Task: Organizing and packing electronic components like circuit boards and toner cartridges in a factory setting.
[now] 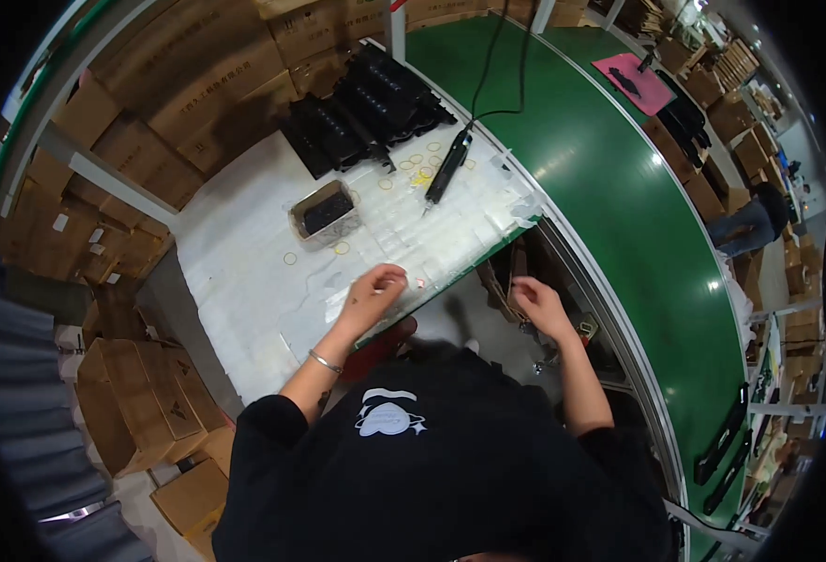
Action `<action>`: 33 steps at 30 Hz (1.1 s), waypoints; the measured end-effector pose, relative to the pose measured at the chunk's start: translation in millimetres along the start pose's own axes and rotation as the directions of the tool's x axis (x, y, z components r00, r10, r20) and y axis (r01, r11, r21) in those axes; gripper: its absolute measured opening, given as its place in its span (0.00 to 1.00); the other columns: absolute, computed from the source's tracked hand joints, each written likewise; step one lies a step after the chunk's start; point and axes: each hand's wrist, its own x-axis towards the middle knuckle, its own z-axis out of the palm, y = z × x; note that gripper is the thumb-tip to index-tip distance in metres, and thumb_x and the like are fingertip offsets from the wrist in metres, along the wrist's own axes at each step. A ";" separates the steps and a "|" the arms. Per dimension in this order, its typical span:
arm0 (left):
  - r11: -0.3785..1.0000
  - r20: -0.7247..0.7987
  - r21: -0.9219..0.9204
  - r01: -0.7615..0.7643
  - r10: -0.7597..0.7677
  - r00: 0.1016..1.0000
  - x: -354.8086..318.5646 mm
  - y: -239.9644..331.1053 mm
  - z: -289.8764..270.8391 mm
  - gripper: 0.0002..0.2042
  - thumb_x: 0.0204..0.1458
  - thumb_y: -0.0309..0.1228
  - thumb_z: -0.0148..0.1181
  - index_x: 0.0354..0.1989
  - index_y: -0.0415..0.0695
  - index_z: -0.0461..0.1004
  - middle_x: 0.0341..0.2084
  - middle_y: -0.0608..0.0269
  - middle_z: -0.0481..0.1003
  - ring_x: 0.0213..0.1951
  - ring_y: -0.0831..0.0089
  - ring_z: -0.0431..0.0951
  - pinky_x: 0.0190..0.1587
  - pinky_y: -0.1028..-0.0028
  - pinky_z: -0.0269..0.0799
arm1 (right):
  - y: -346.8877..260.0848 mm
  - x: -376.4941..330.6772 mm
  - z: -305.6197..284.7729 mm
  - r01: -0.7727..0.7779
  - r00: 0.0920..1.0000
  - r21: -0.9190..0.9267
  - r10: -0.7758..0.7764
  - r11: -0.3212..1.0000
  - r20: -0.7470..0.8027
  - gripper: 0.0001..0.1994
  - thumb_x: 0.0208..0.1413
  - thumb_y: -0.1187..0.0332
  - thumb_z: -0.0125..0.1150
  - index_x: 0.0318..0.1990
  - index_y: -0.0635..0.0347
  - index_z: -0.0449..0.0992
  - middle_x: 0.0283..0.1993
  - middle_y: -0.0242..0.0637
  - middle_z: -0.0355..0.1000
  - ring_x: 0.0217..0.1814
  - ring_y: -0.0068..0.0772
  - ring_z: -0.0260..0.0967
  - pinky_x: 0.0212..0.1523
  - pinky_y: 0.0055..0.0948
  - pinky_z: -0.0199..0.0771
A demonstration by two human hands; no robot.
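1. Left grip (371,298): fingers curled, above the counter (244,272) near its edge. Right grip (542,304): curled, past that edge. Cannot tell whether either pinches anything.
2. Tub (336,233), beyond the left grip: probably light, stiff; best held by opposite walls.
3. Screwdriver (448,169), beyond and between both grips: likely rigid, smooth; take its barrel.
4. Counter: white-covered, left of the right grip; green belt (610,178) rightward; cartons (216,94) far beyond the left grip.

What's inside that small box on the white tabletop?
The small box holds dark, black contents, too unclear to identify. They cover much of its bottom, hiding anything underneath.
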 end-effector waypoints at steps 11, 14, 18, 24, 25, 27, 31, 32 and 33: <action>0.949 -0.279 -0.304 0.079 -0.168 0.946 30.5 36.7 -110.9 0.09 0.53 0.34 0.53 0.41 0.46 0.71 0.37 0.67 0.74 0.39 0.79 0.73 0.41 0.77 0.68 | -153.1 242.4 140.2 0.328 0.900 -0.516 -0.429 0.791 -0.084 0.20 0.46 0.64 0.57 0.47 0.63 0.66 0.37 0.46 0.73 0.41 0.42 0.71 0.40 0.37 0.72; 0.935 -0.338 -0.352 0.032 -0.159 0.928 71.1 47.0 -134.6 0.10 0.53 0.35 0.53 0.42 0.46 0.70 0.37 0.67 0.74 0.38 0.78 0.72 0.41 0.78 0.69 | -152.9 286.9 153.6 0.207 0.950 -0.722 -0.313 0.661 -0.014 0.25 0.43 0.64 0.60 0.50 0.63 0.61 0.37 0.47 0.73 0.41 0.45 0.71 0.40 0.38 0.73; 0.916 -0.356 -0.385 0.109 -0.256 0.899 120.1 33.8 -174.2 0.16 0.52 0.38 0.53 0.47 0.46 0.67 0.44 0.64 0.70 0.46 0.74 0.69 0.46 0.73 0.67 | -153.5 315.4 150.6 0.183 0.983 -0.679 -0.139 0.711 0.120 0.23 0.40 0.66 0.62 0.44 0.62 0.63 0.34 0.48 0.73 0.38 0.49 0.72 0.39 0.42 0.73; 0.823 -0.433 -0.440 0.360 -0.545 0.718 235.6 -23.9 -211.5 0.26 0.46 0.47 0.57 0.51 0.45 0.64 0.46 0.57 0.68 0.47 0.71 0.66 0.49 0.65 0.61 | -133.6 335.0 142.4 0.312 0.947 -0.499 -0.308 0.808 0.093 0.22 0.42 0.71 0.59 0.47 0.64 0.63 0.31 0.51 0.71 0.33 0.54 0.70 0.34 0.45 0.72; 0.746 -0.421 -0.482 0.460 -0.658 0.625 258.5 -32.8 -212.2 0.29 0.45 0.48 0.58 0.52 0.44 0.63 0.49 0.54 0.65 0.49 0.69 0.65 0.50 0.65 0.61 | -130.4 335.1 147.1 0.335 0.935 -0.501 -0.347 0.798 0.074 0.22 0.42 0.72 0.57 0.48 0.64 0.62 0.30 0.50 0.70 0.31 0.54 0.70 0.32 0.45 0.72; 0.740 -0.384 -0.452 0.499 -0.666 0.640 282.5 -73.2 -242.7 0.34 0.39 0.56 0.60 0.52 0.48 0.63 0.51 0.57 0.65 0.50 0.66 0.64 0.49 0.63 0.60 | -151.8 320.5 154.8 0.442 0.860 -0.511 -0.510 0.738 0.008 0.17 0.44 0.76 0.50 0.45 0.67 0.63 0.25 0.48 0.68 0.26 0.50 0.71 0.26 0.42 0.73; 0.883 -0.801 -0.324 0.339 -0.447 0.398 328.2 -97.2 -231.3 0.34 0.36 0.53 0.65 0.48 0.42 0.68 0.40 0.56 0.73 0.44 0.67 0.72 0.49 0.63 0.63 | -152.8 335.9 166.5 0.462 0.872 -0.548 -0.469 0.697 0.140 0.25 0.43 0.74 0.54 0.53 0.63 0.59 0.34 0.46 0.65 0.28 0.48 0.70 0.28 0.41 0.72; 0.885 -0.760 -0.284 0.368 -0.442 0.476 320.2 -106.9 -246.4 0.34 0.36 0.49 0.67 0.50 0.41 0.67 0.42 0.55 0.72 0.45 0.66 0.72 0.50 0.65 0.63 | -157.9 339.2 170.1 0.442 0.894 -0.501 -0.413 0.744 0.176 0.27 0.42 0.68 0.58 0.53 0.63 0.61 0.37 0.46 0.63 0.35 0.46 0.70 0.35 0.39 0.72; 0.885 -0.716 -0.246 0.394 -0.440 0.542 308.8 -115.4 -259.0 0.34 0.36 0.46 0.68 0.51 0.39 0.66 0.45 0.54 0.71 0.46 0.65 0.72 0.52 0.66 0.63 | -170.1 342.4 163.5 0.458 0.886 -0.487 -0.423 0.744 0.188 0.27 0.42 0.68 0.58 0.53 0.63 0.61 0.37 0.46 0.63 0.35 0.46 0.70 0.35 0.39 0.72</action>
